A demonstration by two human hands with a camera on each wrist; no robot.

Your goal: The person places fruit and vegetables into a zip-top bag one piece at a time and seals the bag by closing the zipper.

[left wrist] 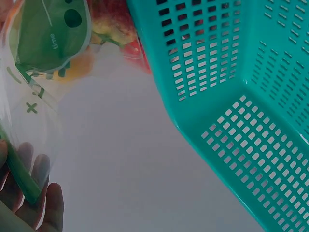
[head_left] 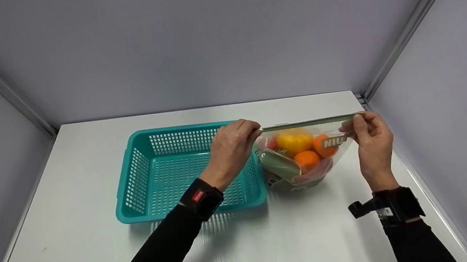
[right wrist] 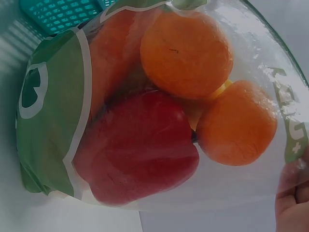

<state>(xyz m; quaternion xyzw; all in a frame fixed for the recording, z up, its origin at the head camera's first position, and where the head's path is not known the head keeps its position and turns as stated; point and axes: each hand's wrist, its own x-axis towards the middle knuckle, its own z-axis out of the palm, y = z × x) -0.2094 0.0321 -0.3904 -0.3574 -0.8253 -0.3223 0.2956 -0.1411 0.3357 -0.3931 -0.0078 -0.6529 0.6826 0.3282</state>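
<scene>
A clear zip bag (head_left: pixel 281 167) with green print holds fruit and vegetables to the right of the basket. Through its plastic show oranges (right wrist: pixel 186 55), a red bell pepper (right wrist: pixel 140 150) and a yellow piece (head_left: pixel 295 142). My left hand (head_left: pixel 232 148) pinches the left end of the bag's green top strip (head_left: pixel 307 123), above the basket's right rim. At the strip's other end, my right hand (head_left: pixel 373 145) pinches the corner between thumb and fingers. Between both hands the strip is stretched straight. In the left wrist view, the fingers (left wrist: pixel 41 166) lie behind the strip's end.
A teal perforated basket (head_left: pixel 131 178) stands left of the bag, with nothing seen inside it. Both sit on a white table (head_left: pixel 76 254). Grey panels (head_left: pixel 205 42) enclose the back and sides.
</scene>
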